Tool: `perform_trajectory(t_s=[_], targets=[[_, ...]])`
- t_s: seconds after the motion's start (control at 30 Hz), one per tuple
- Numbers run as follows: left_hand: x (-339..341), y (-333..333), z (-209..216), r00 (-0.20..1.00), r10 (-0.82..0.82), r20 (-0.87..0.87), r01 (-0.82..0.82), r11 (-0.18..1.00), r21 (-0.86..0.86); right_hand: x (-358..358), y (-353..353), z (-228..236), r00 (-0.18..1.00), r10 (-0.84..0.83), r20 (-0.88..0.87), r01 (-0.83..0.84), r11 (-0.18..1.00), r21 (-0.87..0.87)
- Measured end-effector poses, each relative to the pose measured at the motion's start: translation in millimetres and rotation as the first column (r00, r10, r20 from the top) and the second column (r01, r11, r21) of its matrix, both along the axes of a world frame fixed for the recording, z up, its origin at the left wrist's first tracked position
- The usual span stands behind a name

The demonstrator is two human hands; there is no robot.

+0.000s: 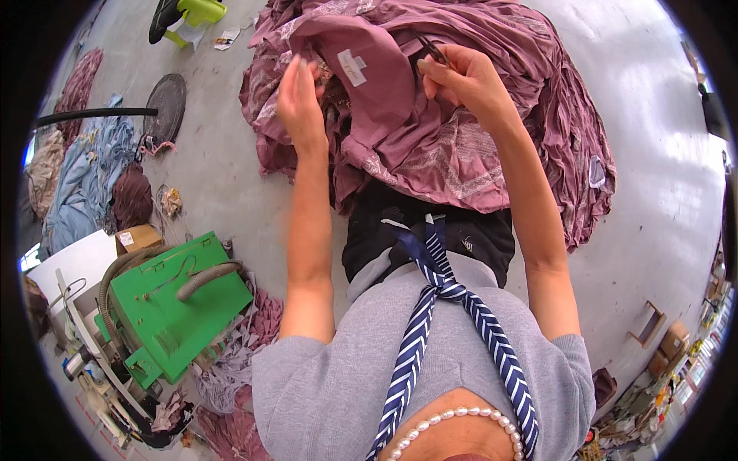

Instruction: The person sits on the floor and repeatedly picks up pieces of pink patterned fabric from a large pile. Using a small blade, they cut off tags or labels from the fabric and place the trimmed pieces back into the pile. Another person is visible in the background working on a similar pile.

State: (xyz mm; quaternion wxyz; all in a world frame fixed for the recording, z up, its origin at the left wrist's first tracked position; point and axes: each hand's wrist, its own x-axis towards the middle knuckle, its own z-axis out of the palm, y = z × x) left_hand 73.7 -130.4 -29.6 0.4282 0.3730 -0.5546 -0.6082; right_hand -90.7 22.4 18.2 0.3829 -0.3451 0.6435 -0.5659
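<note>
A mauve garment (384, 107) with a white lace-like pattern lies over my lap, on top of a big heap of the same cloth (500, 46). A small white label (353, 67) shows on its plain inner side. My left hand (301, 104) is raised at the left edge of this piece, its fingers stretched out and slightly blurred, with nothing seen in them. My right hand (465, 77) grips dark thread snips (432, 49), whose blades point up and left over the cloth, to the right of the label. Its fingers partly cover the handles.
A green metal machine (181, 296) with a grey hose stands at lower left, with mauve cloth beside it. Blue cloth (92, 169) and a dark round base (165, 107) are further left. A lime-green chair (201, 11) stands at the far left; cardboard boxes (673, 342) sit at right.
</note>
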Motion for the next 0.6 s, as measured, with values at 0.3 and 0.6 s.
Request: perform_trajectory(t_s=[0.3,0.6], targets=[[50.5,93.0,-18.5,0.752,0.158,0.640,0.366,0.707,-0.605,20.5,23.4,-26.7,0.998,-0.009,0.058,0.009,1.000,0.014],[60.7,49.9,-44.9,0.806,-0.002,0.592,0.202,0.941,-0.272,37.0,35.8,-14.0,0.995,-0.098,0.032,0.098,0.995,-0.018]])
